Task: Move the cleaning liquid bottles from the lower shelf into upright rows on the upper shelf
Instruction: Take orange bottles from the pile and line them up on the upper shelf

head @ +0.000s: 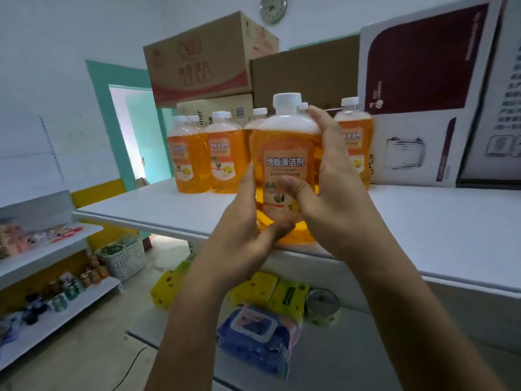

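1. The upper shelf [423, 230] is a wide white board running across the middle of the view, with a lower shelf [324, 359] beneath it.
2. Cardboard boxes [208, 57] stand stacked along the back of the upper shelf, beside a big white and maroon box [423, 88] at the right.
3. A row of orange bottles [222, 153] with white caps stands upright in front of the boxes — at least 5 caps show, though some are hidden behind the hands.
4. The held bottle [284, 153] is upright near the front edge of the upper shelf, label facing the camera; whether its base rests on the board cannot be told.
5. The left hand [248, 221] grips the bottle low on its left side, thumb curled under the base.
6. The right hand [329, 187] wraps around the right side, fingers up by the shoulder, thumb pressed on the label.
7. On the lower shelf lie a blue pack of wipes [253, 334], yellow packets [287, 297] and a roll of tape [322, 306].
8. A white basket [124, 258] sits on the floor at the left.
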`<state>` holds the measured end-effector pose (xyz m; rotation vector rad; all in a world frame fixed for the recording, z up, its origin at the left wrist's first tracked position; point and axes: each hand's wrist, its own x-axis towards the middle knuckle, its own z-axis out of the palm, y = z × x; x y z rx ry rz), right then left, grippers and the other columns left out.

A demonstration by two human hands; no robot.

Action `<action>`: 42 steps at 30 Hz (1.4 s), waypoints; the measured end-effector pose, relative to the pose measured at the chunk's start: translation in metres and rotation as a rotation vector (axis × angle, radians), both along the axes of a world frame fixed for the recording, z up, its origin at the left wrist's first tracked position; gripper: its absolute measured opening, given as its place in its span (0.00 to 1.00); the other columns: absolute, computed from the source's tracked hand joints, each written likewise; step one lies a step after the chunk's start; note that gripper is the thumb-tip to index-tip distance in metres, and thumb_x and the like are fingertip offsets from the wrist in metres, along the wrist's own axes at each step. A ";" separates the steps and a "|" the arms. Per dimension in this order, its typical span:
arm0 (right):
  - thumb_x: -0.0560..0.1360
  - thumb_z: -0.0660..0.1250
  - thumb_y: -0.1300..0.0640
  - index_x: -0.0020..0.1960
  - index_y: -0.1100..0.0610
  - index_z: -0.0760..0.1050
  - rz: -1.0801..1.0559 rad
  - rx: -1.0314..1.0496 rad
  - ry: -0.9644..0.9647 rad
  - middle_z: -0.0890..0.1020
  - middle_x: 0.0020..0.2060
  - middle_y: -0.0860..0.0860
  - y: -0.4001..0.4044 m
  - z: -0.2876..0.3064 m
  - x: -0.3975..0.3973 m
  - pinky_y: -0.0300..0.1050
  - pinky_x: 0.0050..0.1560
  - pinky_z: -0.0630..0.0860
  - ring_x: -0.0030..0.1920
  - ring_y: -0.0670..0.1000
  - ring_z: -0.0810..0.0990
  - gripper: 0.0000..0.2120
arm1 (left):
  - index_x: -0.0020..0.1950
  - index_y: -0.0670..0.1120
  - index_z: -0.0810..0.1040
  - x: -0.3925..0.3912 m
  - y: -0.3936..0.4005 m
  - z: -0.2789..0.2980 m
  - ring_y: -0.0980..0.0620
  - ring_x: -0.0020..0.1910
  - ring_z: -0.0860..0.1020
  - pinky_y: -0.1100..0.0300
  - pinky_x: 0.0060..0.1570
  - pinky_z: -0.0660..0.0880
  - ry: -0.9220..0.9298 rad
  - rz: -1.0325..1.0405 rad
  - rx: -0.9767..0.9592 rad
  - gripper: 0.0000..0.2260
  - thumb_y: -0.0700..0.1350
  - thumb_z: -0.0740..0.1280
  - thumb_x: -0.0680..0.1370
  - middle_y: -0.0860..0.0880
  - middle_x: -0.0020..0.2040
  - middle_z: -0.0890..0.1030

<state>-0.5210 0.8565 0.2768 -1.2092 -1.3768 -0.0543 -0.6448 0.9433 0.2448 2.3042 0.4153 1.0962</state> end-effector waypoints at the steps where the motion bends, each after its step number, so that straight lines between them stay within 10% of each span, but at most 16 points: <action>1: 0.77 0.68 0.64 0.78 0.45 0.51 -0.042 -0.026 -0.002 0.66 0.69 0.48 0.004 0.002 0.001 0.37 0.57 0.79 0.65 0.45 0.74 0.39 | 0.78 0.56 0.52 0.003 0.008 0.003 0.71 0.63 0.71 0.68 0.62 0.72 0.024 -0.004 0.023 0.38 0.50 0.71 0.76 0.65 0.67 0.71; 6: 0.76 0.71 0.58 0.79 0.48 0.51 -0.298 -0.179 -0.062 0.71 0.68 0.51 0.017 0.013 -0.004 0.53 0.65 0.76 0.67 0.51 0.74 0.40 | 0.75 0.58 0.56 0.009 0.043 0.011 0.68 0.59 0.72 0.68 0.59 0.71 0.095 -0.076 0.080 0.35 0.51 0.73 0.74 0.63 0.66 0.72; 12: 0.76 0.72 0.56 0.73 0.56 0.59 -0.567 -0.391 -0.182 0.76 0.54 0.48 0.046 0.036 -0.006 0.32 0.45 0.72 0.54 0.48 0.76 0.32 | 0.78 0.45 0.54 0.001 0.089 0.027 0.44 0.68 0.71 0.51 0.63 0.70 0.594 0.077 0.246 0.36 0.60 0.65 0.78 0.44 0.73 0.71; 15: 0.76 0.72 0.55 0.75 0.57 0.56 -0.595 -0.471 -0.153 0.76 0.54 0.49 0.068 0.044 -0.004 0.38 0.48 0.73 0.53 0.47 0.75 0.34 | 0.72 0.41 0.67 -0.003 0.103 0.023 0.43 0.66 0.72 0.50 0.61 0.70 0.670 0.148 0.222 0.31 0.63 0.58 0.80 0.41 0.71 0.72; 19: 0.77 0.71 0.56 0.77 0.56 0.52 -0.636 -0.502 -0.122 0.76 0.64 0.54 0.100 0.046 -0.004 0.48 0.59 0.78 0.62 0.53 0.77 0.37 | 0.51 0.42 0.80 -0.009 0.111 0.011 0.43 0.51 0.77 0.53 0.43 0.70 0.441 0.178 0.220 0.22 0.59 0.57 0.81 0.42 0.53 0.81; 24: 0.78 0.69 0.57 0.78 0.55 0.50 -0.672 -0.482 -0.057 0.73 0.66 0.56 0.130 0.043 -0.006 0.54 0.63 0.77 0.65 0.56 0.76 0.37 | 0.31 0.43 0.71 -0.015 0.114 0.011 0.48 0.32 0.71 0.54 0.28 0.57 0.429 0.156 0.256 0.25 0.58 0.59 0.81 0.46 0.30 0.72; 35: 0.78 0.69 0.56 0.79 0.55 0.48 -0.768 -0.488 -0.032 0.71 0.69 0.57 0.158 0.038 -0.004 0.58 0.65 0.75 0.68 0.59 0.74 0.39 | 0.36 0.40 0.74 -0.015 0.113 0.009 0.47 0.37 0.75 0.54 0.31 0.63 0.352 0.112 0.160 0.22 0.55 0.60 0.81 0.45 0.35 0.76; 38: 0.77 0.70 0.52 0.80 0.55 0.43 -0.754 -0.558 -0.022 0.63 0.74 0.59 0.148 0.040 -0.015 0.58 0.69 0.71 0.72 0.60 0.69 0.44 | 0.55 0.42 0.81 -0.018 0.111 0.009 0.47 0.53 0.78 0.53 0.48 0.72 0.296 0.101 0.123 0.17 0.54 0.60 0.81 0.46 0.54 0.82; 42: 0.78 0.69 0.52 0.75 0.53 0.63 -0.733 -0.399 -0.126 0.71 0.69 0.53 0.105 0.027 -0.044 0.44 0.66 0.69 0.69 0.53 0.71 0.28 | 0.67 0.44 0.76 -0.033 0.101 0.011 0.48 0.65 0.74 0.52 0.63 0.71 0.053 0.040 0.066 0.17 0.50 0.63 0.81 0.46 0.66 0.78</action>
